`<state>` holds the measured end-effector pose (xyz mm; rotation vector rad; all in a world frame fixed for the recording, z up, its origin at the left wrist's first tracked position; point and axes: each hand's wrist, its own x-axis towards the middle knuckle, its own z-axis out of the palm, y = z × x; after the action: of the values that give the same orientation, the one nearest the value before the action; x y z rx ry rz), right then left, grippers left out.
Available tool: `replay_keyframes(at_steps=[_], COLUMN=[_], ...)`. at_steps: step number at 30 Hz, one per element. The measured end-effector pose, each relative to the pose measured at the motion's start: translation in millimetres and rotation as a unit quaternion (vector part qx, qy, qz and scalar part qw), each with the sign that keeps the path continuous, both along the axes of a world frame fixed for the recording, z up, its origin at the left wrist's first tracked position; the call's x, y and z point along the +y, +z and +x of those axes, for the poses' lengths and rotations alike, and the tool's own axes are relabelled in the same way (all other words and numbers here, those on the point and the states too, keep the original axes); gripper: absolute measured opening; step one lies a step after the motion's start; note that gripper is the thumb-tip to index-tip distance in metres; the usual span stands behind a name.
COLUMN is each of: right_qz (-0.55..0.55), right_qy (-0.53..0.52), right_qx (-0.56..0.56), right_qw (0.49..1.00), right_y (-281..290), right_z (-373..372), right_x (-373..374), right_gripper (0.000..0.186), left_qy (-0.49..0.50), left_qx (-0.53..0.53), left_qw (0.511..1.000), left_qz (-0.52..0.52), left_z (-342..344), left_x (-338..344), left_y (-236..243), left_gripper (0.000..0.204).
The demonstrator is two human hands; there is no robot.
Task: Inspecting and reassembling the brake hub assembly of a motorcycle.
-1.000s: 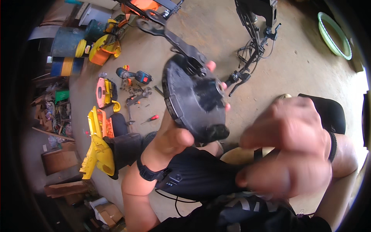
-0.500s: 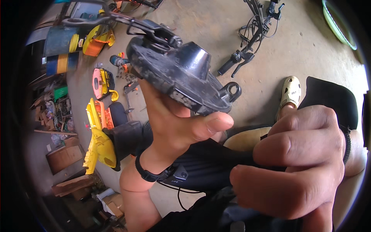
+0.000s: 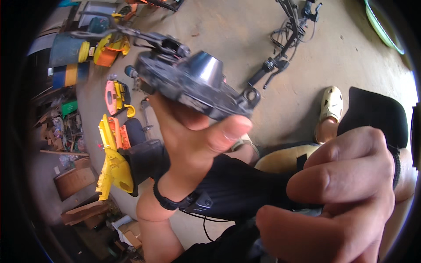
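Plastic housing (image 3: 193, 85), dark grey and scuffed, now sits higher and closer to our eyes than half a second ago, and it is tipped so that its smooth cone-shaped boss faces up where a second ago we saw its flat ribbed face. Our left hand (image 3: 188, 144) holds it from beneath, thumb pressed along the lower edge, fingers hidden behind the shell. From this we judge that we are turning the part over to look at another side. A small round eyelet juts out past the thumb tip, and a thin dark arm runs off the far end, above the knuckles. Our right hand (image 3: 346, 197) has dropped lower and nearer, a loosely curled fist; whether it grips anything we cannot tell. Below the left wrist, a black strap (image 3: 169, 202) circles the forearm.
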<state>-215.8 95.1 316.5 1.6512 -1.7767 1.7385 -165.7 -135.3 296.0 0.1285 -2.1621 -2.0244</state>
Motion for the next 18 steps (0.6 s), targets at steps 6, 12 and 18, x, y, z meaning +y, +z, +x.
replay_keyframes(at_steps=[6,12,18], right_qz=[0.124,0.187,0.231], right_qy=[-0.013,-0.025,-0.043], right_qx=[0.060,-0.006,-0.022], right_qw=[0.990,0.982,0.972], right_y=[3,-1,-1], right_z=[-12,-18,-21], right_x=[-3,0,4], right_gripper=[0.019,0.021,0.021], left_qy=[0.030,0.025,0.004], left_qx=[0.033,0.062,0.072], left_qw=[0.999,0.995,0.997], left_qz=[-0.023,-0.077,-0.034], left_z=[-1,2,-6], left_x=[4,0,9], left_y=[2,1,4], left_gripper=[0.138,0.151,0.166])
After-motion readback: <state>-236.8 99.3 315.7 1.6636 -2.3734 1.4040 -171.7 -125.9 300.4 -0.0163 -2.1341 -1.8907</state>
